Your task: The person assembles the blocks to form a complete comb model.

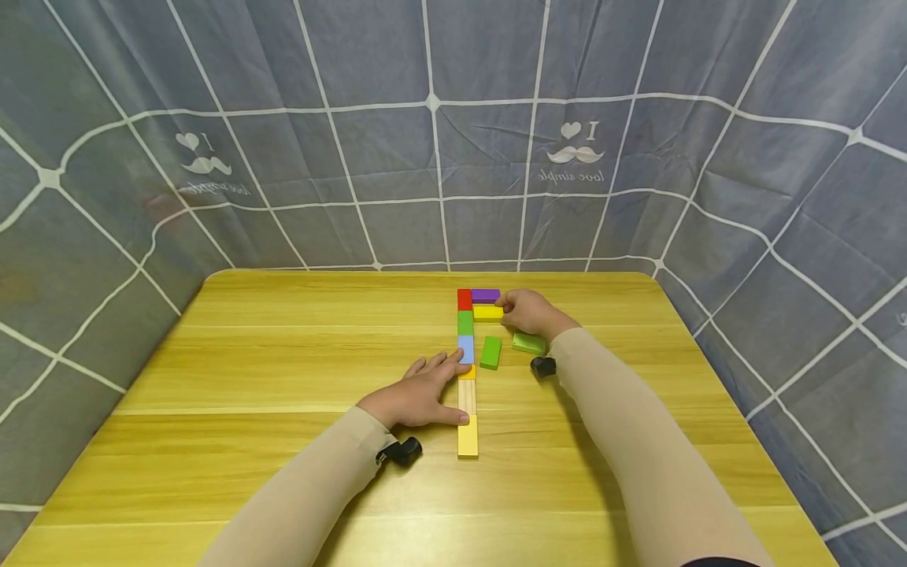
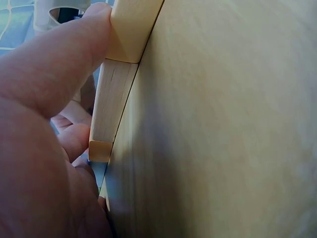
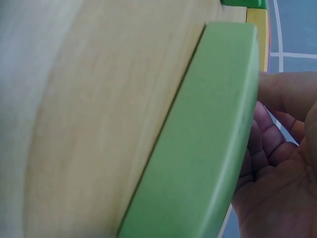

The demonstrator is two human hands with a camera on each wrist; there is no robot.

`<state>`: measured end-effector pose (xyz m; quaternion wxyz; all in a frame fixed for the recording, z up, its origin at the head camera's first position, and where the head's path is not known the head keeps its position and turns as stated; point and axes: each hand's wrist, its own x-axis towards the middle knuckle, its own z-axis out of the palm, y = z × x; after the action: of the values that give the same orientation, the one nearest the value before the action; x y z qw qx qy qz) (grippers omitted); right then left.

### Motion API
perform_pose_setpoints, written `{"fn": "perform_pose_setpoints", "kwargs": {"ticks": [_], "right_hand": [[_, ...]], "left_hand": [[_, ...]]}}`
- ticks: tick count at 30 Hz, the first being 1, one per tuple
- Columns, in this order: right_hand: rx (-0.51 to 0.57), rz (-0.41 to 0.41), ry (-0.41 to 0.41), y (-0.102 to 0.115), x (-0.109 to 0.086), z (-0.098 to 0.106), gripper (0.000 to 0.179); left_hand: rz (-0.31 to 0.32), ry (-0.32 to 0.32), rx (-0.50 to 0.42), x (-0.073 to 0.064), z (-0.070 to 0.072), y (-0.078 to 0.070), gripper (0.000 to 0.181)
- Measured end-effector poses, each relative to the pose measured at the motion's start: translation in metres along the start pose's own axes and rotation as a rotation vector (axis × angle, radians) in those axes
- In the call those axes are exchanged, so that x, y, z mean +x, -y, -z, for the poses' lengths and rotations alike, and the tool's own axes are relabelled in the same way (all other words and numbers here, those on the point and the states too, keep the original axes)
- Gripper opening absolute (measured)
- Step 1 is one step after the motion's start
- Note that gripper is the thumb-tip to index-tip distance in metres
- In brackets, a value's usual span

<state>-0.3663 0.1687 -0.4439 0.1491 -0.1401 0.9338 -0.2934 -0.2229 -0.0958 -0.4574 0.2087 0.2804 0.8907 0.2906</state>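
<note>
A straight column of wooden blocks runs front to back: red (image 1: 464, 299), green (image 1: 465, 323), blue (image 1: 466, 349), orange-yellow (image 1: 468, 372), plain wood (image 1: 467, 396) and pale yellow (image 1: 468, 437). My left hand (image 1: 418, 394) rests along its left side, fingers spread; the thumb touches the pale yellow block near the plain one, and fingertips lie over the blue and orange-yellow blocks. Right of the column's far end, a purple block (image 1: 485, 296) meets the red one. Just nearer lies a yellow block (image 1: 487, 314), whose right end my right hand (image 1: 534, 313) pinches.
A green block (image 1: 490, 352) lies apart, right of the column. Beneath the right wrist sits a light green block (image 1: 528, 342), large in the right wrist view. A grey checked curtain (image 1: 482, 181) surrounds the wooden table (image 1: 298, 339) at the back and sides.
</note>
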Motion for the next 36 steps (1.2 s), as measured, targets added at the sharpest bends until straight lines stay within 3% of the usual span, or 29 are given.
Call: {"fn": "perform_pose_setpoints", "kwargs": {"ticks": [25,36], "right_hand": [[0.024,0.006,-0.006,0.001,-0.001,-0.001,0.042],[0.091,0.040,0.000,0.005,-0.015,0.003,0.041]], "left_hand": [[0.000,0.003,0.008,-0.001,0.000,0.000,0.089],[0.005,0.003,0.002,-0.001,0.001,-0.001,0.089]]}}
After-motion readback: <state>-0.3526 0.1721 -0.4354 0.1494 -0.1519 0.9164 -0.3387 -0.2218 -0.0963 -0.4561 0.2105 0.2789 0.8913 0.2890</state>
